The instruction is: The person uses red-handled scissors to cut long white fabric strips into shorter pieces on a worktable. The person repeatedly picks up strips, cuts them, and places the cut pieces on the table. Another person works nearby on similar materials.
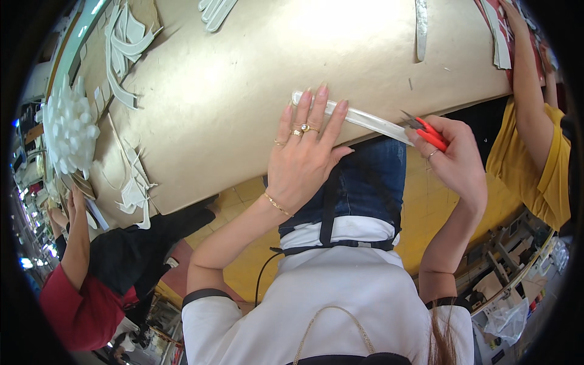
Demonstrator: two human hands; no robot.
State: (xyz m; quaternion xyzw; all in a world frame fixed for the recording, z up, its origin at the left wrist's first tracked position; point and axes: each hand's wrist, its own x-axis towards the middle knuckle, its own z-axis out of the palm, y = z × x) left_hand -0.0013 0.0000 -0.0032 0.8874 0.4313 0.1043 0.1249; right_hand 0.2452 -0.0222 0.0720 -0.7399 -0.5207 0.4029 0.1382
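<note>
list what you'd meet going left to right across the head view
Translucent white bunch → curved white pieces → white strips at the top edge → left hand → red-handled snips → yellow garment.

A: How's the light?
B: Bright — the bench (243, 121) burns almost to white at its far middle, with a softer sheen toward the left.
A: And below?
B: The yellow floor (426, 207) looks dimmer.
A: Sharpness?
B: The left hand (301, 158) reads clearly, but the crowded left rim is smeared — small lights (25, 263) glare there. Straight edges bow, and the corners go black.
</note>
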